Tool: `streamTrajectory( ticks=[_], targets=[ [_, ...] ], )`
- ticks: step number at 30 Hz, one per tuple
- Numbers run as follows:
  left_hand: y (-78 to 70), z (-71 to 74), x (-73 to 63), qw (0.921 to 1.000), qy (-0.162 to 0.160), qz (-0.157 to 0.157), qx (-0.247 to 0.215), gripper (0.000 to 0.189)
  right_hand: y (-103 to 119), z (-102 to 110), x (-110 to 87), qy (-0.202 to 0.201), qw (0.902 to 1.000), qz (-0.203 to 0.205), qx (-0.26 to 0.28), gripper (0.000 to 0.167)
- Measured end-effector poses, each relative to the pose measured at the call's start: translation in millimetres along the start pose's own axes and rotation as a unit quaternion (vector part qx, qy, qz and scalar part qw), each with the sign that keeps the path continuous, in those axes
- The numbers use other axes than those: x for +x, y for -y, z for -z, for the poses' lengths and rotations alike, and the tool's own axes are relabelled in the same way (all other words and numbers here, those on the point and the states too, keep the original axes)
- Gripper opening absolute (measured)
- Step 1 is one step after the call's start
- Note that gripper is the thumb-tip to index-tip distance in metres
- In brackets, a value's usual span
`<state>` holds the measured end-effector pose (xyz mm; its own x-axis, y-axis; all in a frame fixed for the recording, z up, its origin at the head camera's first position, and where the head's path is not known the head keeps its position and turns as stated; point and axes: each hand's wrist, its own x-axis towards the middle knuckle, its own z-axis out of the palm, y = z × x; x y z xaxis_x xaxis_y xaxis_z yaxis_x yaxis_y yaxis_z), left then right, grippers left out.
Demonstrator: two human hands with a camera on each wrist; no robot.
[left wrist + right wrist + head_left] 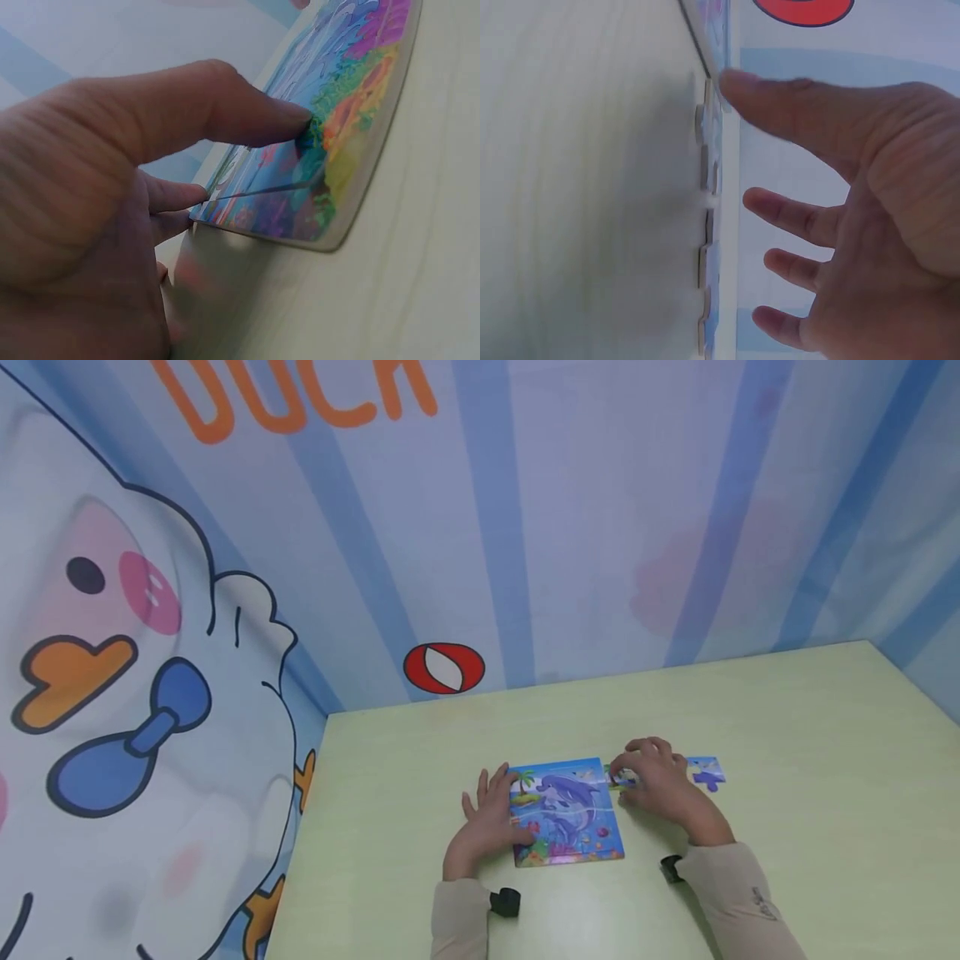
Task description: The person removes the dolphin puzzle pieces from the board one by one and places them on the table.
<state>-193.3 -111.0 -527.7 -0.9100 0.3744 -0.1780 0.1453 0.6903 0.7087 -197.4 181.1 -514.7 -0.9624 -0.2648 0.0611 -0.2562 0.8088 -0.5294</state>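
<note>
We see a blue striped backdrop (585, 527), printed with a white duck (165, 827), behind a pale table (825, 793). On the table, in front of the person, lies a dolphin picture board (566, 818). We find the right hand (660, 785) just right of it, fingers spread above the pieces; we cannot tell whether the forefinger touches one. The left hand (487, 822) is spread at the board's left side, thumb pressing its face. Smallest, we see puzzle pieces (707, 771) in a row beside the board's upper right edge.
</note>
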Motion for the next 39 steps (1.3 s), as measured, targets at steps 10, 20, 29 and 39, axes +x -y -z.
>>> streamTrajectory(
  ticks=[10, 20, 29, 39],
  targets=[
    [-3.1, 0.3, 2.8, 1.0000, -0.005, 0.001, -0.004, 0.088, 12, -2, 2.0, 0.028, 0.9995, 0.010, -0.007, 0.035],
    [-4.2, -14.8, 10.1, 0.9982, -0.037, 0.024, 0.041, 0.082, 19, -11, 1.8, 0.051, 0.9983, 0.025, -0.014, 0.031],
    [-7.1, -21.8, 10.6, 0.9962, -0.058, 0.039, 0.052, 0.084, 21, -17, 1.5, 0.049, 0.9979, 0.031, -0.029, 0.026],
    [-11.1, -21.9, 12.9, 0.9940, -0.064, 0.059, 0.067, 0.084, 30, -16, 0.5, 0.029, 0.9994, 0.015, -0.010, 0.032]
  ],
)
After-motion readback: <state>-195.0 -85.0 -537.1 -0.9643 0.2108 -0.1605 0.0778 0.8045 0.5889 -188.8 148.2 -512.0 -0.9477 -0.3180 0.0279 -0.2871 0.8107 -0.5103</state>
